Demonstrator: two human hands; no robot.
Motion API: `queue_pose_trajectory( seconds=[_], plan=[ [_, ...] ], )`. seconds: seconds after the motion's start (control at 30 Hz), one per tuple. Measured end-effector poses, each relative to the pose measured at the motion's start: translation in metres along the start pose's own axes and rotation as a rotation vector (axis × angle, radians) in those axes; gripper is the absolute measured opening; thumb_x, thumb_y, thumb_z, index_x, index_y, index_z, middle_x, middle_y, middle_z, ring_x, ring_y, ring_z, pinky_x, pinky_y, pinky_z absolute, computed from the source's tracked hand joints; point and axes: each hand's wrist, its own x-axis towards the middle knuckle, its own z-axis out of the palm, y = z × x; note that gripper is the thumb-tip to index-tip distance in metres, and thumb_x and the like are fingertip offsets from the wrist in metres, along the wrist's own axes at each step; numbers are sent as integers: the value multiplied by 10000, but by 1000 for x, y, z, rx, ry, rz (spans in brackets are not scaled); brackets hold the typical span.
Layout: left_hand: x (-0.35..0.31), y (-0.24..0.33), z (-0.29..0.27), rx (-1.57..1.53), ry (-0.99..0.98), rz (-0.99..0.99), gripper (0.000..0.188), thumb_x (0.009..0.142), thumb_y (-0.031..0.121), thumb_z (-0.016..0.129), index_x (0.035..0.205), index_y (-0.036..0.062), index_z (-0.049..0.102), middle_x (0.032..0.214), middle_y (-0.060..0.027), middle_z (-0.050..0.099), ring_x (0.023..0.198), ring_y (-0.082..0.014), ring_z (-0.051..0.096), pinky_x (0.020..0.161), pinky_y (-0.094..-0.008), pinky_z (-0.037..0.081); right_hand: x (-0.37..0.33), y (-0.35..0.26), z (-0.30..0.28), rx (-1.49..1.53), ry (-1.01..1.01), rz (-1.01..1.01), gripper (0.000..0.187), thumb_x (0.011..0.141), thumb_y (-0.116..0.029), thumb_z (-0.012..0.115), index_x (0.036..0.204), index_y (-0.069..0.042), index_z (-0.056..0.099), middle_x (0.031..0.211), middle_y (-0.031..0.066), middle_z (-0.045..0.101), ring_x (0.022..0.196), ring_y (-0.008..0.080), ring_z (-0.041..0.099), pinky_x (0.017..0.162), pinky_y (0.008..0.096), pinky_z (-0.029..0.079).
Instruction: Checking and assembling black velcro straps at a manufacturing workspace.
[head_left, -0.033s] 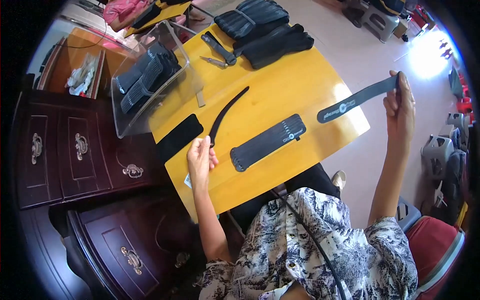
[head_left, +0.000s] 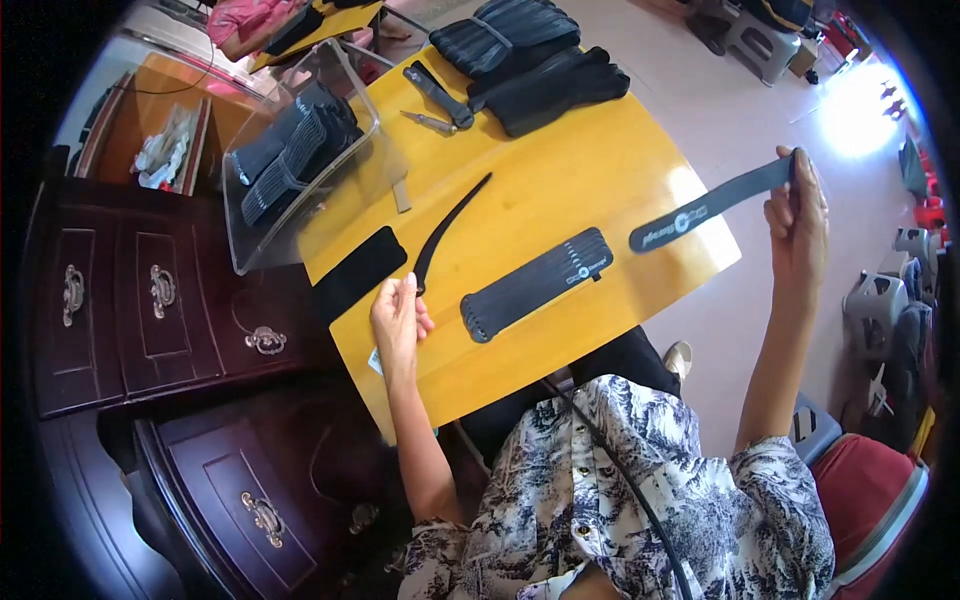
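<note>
While left hand [head_left: 398, 310] and right hand [head_left: 799, 215], well apart, each pinch a dark strap [head_left: 712, 205], clear plastic bin [head_left: 275, 237] at 10 o'clock's got banded straps [head_left: 292, 165]; yellow table [head_left: 600, 160], pale floor [head_left: 740, 125] at 2.

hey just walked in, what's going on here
A person at a yellow table is handling dark straps. The left grip pinches a narrow black strip by its near end, and the right grip holds up a dark grey strap with pale printing by one end. Between them, a neat stack of similar straps lies on the table. More dark bundles lie at the far end.
</note>
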Motion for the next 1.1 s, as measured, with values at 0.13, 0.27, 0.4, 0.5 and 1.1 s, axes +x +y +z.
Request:
queue_pose_trajectory(
  seconds=[0.13,0.27,0.4,0.5,1.1],
  plan=[
    [-1,1,1,143,147,-18,341,967,304,569,736,65,494,560,1,495,381,-78,484,333,-200,337,-14,9,5,49,-61,49,246,1000,-236,521,1087,-19,596,656,-45,438,467,10,294,406,167,229],
    [2,-4,-2,294,152,-72,369,961,303,576,708,52,483,534,-12,482,359,-92,481,323,-223,337,-24,24,17,64,-70,104,215,992,-231,538,1059,-34,590,672,-32,521,464,-1,334,399,151,240],
    [3,-1,1,499,192,-32,378,941,291,600,707,18,484,517,-64,496,371,-154,515,358,-296,383,-34,29,30,12,-99,166,168,992,-233,531,997,-68,560,710,4,597,474,6,415,384,140,276],
    [8,-8,0,751,306,65,339,919,273,625,755,5,497,545,-115,528,458,-210,583,436,-348,437,-42,37,37,-2,-151,183,155,990,-226,524,991,-73,544,754,41,641,494,22,492,385,143,335],
    [-85,68,126,52,-280,693,204,861,27,652,1064,22,636,1068,-118,613,949,-246,624,799,-334,514,-100,75,70,-122,-182,288,180,954,-165,595,968,-58,451,964,101,654,732,81,590,529,196,477]
  ],
)
